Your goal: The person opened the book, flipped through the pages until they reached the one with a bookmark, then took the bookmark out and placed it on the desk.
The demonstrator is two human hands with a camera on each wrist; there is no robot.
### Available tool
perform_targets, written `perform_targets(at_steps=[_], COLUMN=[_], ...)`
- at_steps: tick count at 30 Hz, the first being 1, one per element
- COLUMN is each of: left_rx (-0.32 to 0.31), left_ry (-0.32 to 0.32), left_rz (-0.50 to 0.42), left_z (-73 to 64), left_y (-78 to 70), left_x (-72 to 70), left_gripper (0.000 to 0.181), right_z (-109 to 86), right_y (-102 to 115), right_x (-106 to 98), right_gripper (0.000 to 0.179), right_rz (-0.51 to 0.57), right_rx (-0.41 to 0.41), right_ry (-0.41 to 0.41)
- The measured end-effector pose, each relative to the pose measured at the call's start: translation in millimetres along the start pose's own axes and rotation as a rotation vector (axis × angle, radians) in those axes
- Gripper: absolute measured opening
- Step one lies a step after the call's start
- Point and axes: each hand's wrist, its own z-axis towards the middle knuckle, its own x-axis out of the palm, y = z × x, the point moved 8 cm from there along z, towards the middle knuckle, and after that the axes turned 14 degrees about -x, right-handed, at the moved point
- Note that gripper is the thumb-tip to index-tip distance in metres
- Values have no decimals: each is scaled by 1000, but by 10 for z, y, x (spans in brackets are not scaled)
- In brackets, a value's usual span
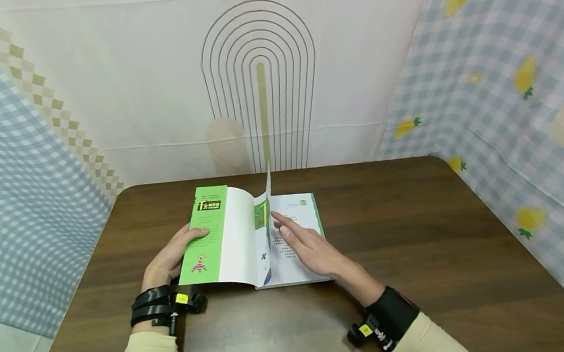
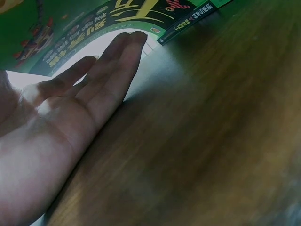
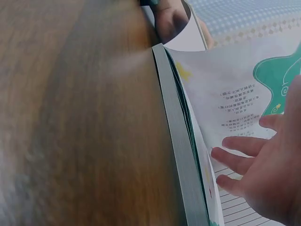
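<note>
An open book point(image 1: 296, 265) lies on the wooden table, its green front cover flap point(image 1: 211, 234) spread to the left. My left hand point(image 1: 172, 254) holds that cover at its left edge, thumb on top and fingers underneath. From below, the left wrist view shows the cover's printed outer side point(image 2: 89, 42) above the left hand point(image 2: 70, 113). A page point(image 1: 269, 217) stands nearly upright near the middle of the book. Fingers extended, my right hand point(image 1: 312, 249) is against or just beside its right side. The right wrist view shows this hand point(image 3: 268, 169) in front of the printed page point(image 3: 225, 89).
The dark brown table point(image 1: 393, 216) extends around the book. A white cloth point(image 1: 149, 70) with arch lines hangs behind it. Blue checked cloths hang at the left point(image 1: 21, 167) and at the right point(image 1: 483, 94), the right one with pineapple prints.
</note>
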Motion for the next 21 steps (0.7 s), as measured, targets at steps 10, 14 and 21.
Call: perform_targets(at_steps=[10, 14, 21], left_rx=[17, 12, 7], left_ry=[13, 17, 21], left_rz=[-6, -4, 3], left_z=[-14, -14, -24], left_y=[-12, 2, 2], left_x=[22, 25, 25], left_gripper=[56, 51, 51], right_z=[33, 108, 235], right_y=[38, 80, 159], right_x=[121, 200, 329], right_gripper=[56, 58, 62], right_rz=[-12, -25, -61], right_rx=[-1, -33, -36], right_ry=[25, 31, 25])
